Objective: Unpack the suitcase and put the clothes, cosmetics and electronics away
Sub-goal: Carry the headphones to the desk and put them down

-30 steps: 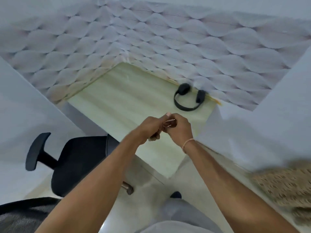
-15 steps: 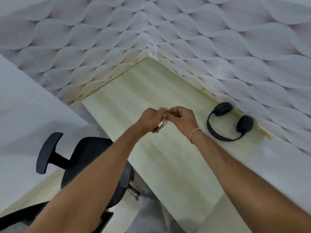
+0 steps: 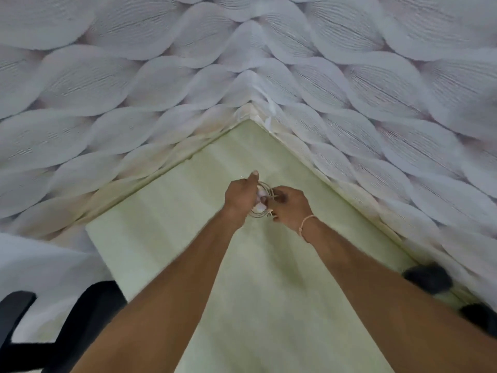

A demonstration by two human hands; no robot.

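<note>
Both hands meet over the worktop [image 3: 166, 238] near its back corner, holding a small coil of pale cable [image 3: 265, 196] between them. The left hand [image 3: 240, 196] and right hand [image 3: 291, 204] each pinch it. The worktop lies right below the coil.

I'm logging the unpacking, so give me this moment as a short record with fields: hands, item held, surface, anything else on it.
left hand: grips the coil
right hand: pinches the coil's other side
item held: coiled pale cable, blurred, above the desk
surface: pale wooden desk in a wall corner
also on desk: black headphones, right edge by the wall
</note>
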